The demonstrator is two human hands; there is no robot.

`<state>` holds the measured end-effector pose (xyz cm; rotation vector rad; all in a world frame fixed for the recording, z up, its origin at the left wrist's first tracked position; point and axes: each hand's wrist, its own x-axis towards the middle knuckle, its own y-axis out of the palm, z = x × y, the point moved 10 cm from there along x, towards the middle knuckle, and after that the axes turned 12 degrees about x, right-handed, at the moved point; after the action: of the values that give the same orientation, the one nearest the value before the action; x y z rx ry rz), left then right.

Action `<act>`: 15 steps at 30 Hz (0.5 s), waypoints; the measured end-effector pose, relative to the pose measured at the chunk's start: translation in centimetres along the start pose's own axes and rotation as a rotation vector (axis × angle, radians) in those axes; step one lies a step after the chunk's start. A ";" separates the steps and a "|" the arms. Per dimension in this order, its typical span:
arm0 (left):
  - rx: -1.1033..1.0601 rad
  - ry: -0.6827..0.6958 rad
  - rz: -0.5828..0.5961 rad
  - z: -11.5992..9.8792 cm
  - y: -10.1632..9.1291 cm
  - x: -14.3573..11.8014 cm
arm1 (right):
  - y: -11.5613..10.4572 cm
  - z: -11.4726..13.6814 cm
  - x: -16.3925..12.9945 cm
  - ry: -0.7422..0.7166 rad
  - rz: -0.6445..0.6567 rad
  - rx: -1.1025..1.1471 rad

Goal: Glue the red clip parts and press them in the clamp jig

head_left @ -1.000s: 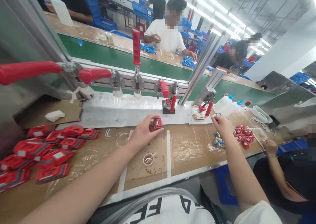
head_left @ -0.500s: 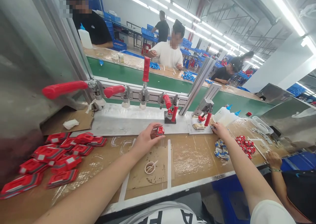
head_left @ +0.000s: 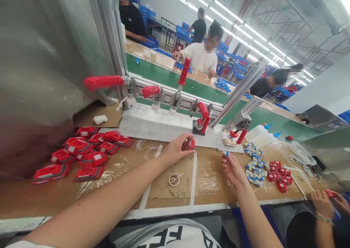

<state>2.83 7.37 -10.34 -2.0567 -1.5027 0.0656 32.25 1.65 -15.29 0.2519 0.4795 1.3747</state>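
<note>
My left hand [head_left: 176, 150] pinches a small red square part [head_left: 190, 144] just above the brown bench top [head_left: 213, 178], near the front edge of the white fixture plate [head_left: 153, 124]. My right hand [head_left: 232, 168] is raised over the bench, its fingertips closed on a tiny blue-and-white piece [head_left: 226, 153]. To its right lies a heap of the same blue-and-white pieces [head_left: 253, 164], then a cluster of small red parts [head_left: 279, 171]. A small white cup with a stick [head_left: 174, 178] sits on the cardboard between my arms.
A row of red-handled toggle clamps [head_left: 153, 91] lines the rail behind the plate. Flat red parts [head_left: 87, 151] are piled at left. Squeeze bottles [head_left: 259, 136] stand at right. A co-worker's hands [head_left: 326, 202] work at lower right; people sit beyond the green conveyor [head_left: 164, 77].
My right hand came back left from the pile of blue-and-white pieces with one pinched in its fingers. The left hand kept the red part. My view swung left.
</note>
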 end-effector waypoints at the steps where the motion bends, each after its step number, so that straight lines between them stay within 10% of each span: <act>1: -0.004 0.001 -0.001 0.0 0.0 -0.1 | 2.1 -1.9 -0.2 0.119 0.036 0.170; 8: 0.022 -0.006 -0.066 0.2 -1.0 -0.3 | 14.3 -4.4 1.3 0.431 0.186 0.553; 15: 0.023 0.000 -0.137 0.7 -1.9 -0.2 | 18.4 -3.5 3.9 0.354 0.375 0.587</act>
<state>0.84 7.85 -10.08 -1.9304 -1.6309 0.0294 14.95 8.56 -10.88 0.6038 1.1810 1.6255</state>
